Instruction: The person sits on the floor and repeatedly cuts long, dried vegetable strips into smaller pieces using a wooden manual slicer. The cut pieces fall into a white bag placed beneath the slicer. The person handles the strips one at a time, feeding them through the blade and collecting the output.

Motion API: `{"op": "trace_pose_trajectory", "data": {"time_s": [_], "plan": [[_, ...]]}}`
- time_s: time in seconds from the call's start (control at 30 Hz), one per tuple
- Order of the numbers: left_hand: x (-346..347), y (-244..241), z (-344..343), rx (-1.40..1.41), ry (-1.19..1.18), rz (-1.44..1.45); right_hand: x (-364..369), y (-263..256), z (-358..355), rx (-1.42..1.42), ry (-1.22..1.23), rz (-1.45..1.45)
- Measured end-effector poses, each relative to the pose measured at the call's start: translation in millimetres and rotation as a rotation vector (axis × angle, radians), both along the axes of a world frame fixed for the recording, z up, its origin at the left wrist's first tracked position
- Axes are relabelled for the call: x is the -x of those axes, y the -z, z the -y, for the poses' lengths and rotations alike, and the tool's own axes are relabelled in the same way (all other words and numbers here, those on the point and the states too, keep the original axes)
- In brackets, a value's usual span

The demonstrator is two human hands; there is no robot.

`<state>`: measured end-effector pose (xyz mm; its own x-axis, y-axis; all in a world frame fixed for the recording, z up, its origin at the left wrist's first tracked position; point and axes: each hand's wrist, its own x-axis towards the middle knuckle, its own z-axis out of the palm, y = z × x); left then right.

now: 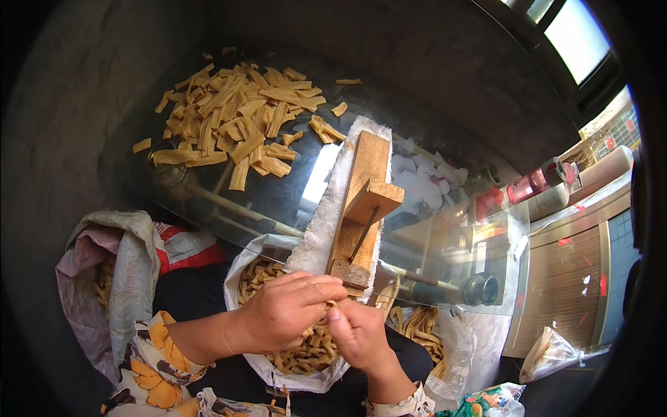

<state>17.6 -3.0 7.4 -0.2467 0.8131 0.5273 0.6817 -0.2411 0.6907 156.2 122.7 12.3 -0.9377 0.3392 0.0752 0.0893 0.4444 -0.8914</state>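
My left hand (285, 311) and my right hand (359, 329) meet above an open white woven sack (333, 376). Pinched between them is a small tan strip (330, 304), mostly covered by my fingers. It resembles the dried bean-curd pieces (305, 356) filling the sack. Just beyond my fingertips lies a wooden board tool (367, 156). A wooden block (376, 198) rises from it, and a thin metal blade (363, 235) slants from the block down to the board's near end. Under the board a white fluffy cloth (319, 237) covers part of the glass tabletop.
A heap of tan pieces (234, 109) spreads over the glass tabletop (417, 245). Another sack (133, 260) stands at left, and longer strips (419, 328) fill a bag at right. A pink bottle (531, 185) lies near a brown cabinet (563, 281). A tied plastic bag (550, 354) sits lower right.
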Motion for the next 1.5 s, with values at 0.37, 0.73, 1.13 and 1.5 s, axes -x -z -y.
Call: {"op": "trace_pose_trajectory", "data": {"time_s": [0.37, 0.73, 1.13, 1.5], "plan": [[30.7, -5.1, 11.7, 0.11, 0.018, 0.672, -11.2, -0.9, -15.2, 1.093, -0.033, 0.222], [21.2, -7.1, -7.0, 0.287, -0.009, 1.051, -7.6, -3.0, -34.9, 0.303, 0.377, -0.061], [17.7, 14.2, -25.7, 0.075, -0.323, 0.429, 13.4, 19.8, -41.9, -0.316, 0.455, -0.285], [-13.5, 12.0, -0.8, 0.627, 0.775, 0.94, 0.2, -2.3, -35.5, -0.362, -0.143, -0.605]]}}
